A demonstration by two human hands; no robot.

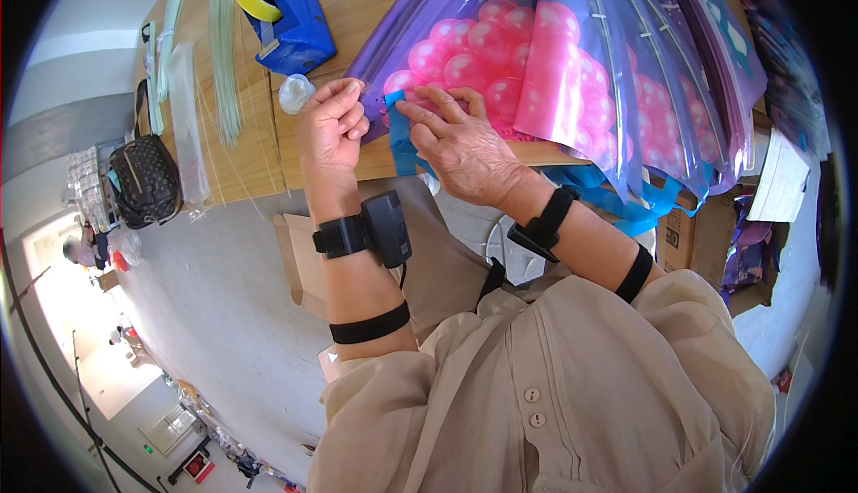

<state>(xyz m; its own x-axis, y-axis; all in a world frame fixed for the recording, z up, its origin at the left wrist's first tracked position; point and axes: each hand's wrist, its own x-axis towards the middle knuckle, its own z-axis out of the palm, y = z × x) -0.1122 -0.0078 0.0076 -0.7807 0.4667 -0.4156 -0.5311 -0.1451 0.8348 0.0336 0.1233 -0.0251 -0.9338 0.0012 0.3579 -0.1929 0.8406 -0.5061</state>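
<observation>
Purple see-through plastic sheeting, printed with glossy pink balls, lies in folds across the table's near edge. My right hand rests on its lower left corner, fingers bent and pressed onto a blue plastic strip that hangs over the edge. Just to the left, my left hand is raised with thumb and fingertips pinched together. Whatever that pinch holds, if anything, is too small to make out. A crumpled clear plastic piece sits beside the left wrist.
A blue tape dispenser with a yellow roll stands at the back left. Thin pale rods lie left of it, and a dark patterned bag hangs at the table's left edge. Cardboard boxes stand low on the right.
</observation>
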